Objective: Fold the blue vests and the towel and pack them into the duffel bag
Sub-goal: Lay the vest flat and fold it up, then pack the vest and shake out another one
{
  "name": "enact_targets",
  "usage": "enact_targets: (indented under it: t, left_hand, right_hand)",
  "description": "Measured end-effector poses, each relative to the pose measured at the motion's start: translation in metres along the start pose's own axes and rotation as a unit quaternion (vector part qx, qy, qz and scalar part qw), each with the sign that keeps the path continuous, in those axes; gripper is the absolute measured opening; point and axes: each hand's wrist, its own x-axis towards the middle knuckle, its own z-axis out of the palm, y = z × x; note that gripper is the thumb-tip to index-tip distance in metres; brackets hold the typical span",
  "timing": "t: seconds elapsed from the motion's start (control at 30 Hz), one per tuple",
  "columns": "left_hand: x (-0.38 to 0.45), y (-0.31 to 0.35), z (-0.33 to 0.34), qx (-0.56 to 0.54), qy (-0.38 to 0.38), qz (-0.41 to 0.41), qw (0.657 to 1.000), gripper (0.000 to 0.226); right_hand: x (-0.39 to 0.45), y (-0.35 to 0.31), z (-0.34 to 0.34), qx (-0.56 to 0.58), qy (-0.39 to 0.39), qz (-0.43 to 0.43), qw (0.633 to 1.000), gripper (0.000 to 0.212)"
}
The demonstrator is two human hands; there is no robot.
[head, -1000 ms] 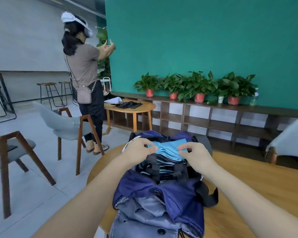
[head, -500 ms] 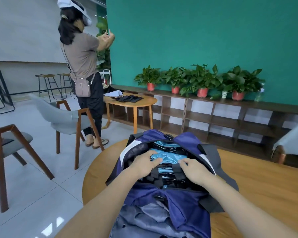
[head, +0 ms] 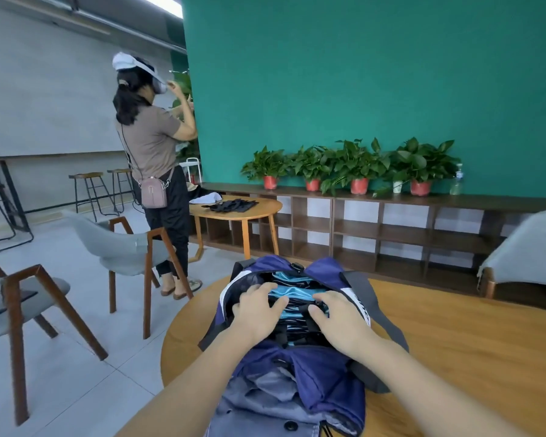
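Note:
A navy duffel bag (head: 323,373) lies open on the round wooden table (head: 454,357) in front of me. Inside it sit folded light-blue vests (head: 292,293) with black straps. My left hand (head: 259,305) presses flat on the left side of the vests, fingers spread. My right hand (head: 336,316) rests on their right side, fingers slightly bent over the black straps. Both hands are inside the bag's opening. No towel can be made out in the bag.
A grey garment (head: 265,408) lies at the bag's near end. Grey chairs (head: 130,247) stand to the left. A person (head: 158,159) wearing a headset stands beside a small table (head: 237,209) with dark cloth. Potted plants (head: 353,165) line a low shelf.
My hands carried the folded vests down from above the bag into its opening and now press them in. The other person raised a hand to the headset.

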Motion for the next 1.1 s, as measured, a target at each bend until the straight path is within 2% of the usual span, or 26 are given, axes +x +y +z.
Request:
enact_targets:
  t: [0.2,0.3,0.37,0.47,0.6,0.73,0.93,1.1]
  left_hand:
    - [-0.069,0.051,0.000,-0.038,0.047,0.077,0.995,0.039]
    - [-0.109,0.082,0.020,-0.074,0.040,0.125,0.989,0.037]
    - [-0.140,0.107,0.041,-0.088,0.023,0.167,0.982,0.029]
    - [-0.191,0.149,0.080,-0.139,-0.019,0.211,0.967,0.021]
    - [-0.263,0.209,0.144,-0.166,-0.092,0.269,0.944,0.020]
    - [-0.338,0.266,0.206,-0.189,-0.181,0.318,0.911,0.020]
    - [-0.419,0.316,0.313,-0.130,-0.339,0.359,0.860,0.024]
    - [-0.444,0.335,0.388,-0.040,-0.412,0.334,0.847,0.029]
  right_hand:
    - [-0.078,0.000,-0.040,0.025,0.045,-0.050,0.997,0.034]
    - [-0.128,0.019,-0.063,0.021,0.054,-0.057,0.997,0.028]
    - [-0.165,0.040,-0.079,0.030,0.060,-0.039,0.997,0.029]
    - [-0.226,0.082,-0.103,0.032,0.077,-0.006,0.996,0.026]
    - [-0.320,0.142,-0.133,0.010,0.110,0.054,0.992,0.009]
    - [-0.418,0.200,-0.155,-0.007,0.130,0.146,0.981,0.022]
    - [-0.529,0.301,-0.154,0.009,0.125,0.291,0.948,0.020]
    - [-0.583,0.388,-0.127,0.065,0.125,0.400,0.906,0.018]
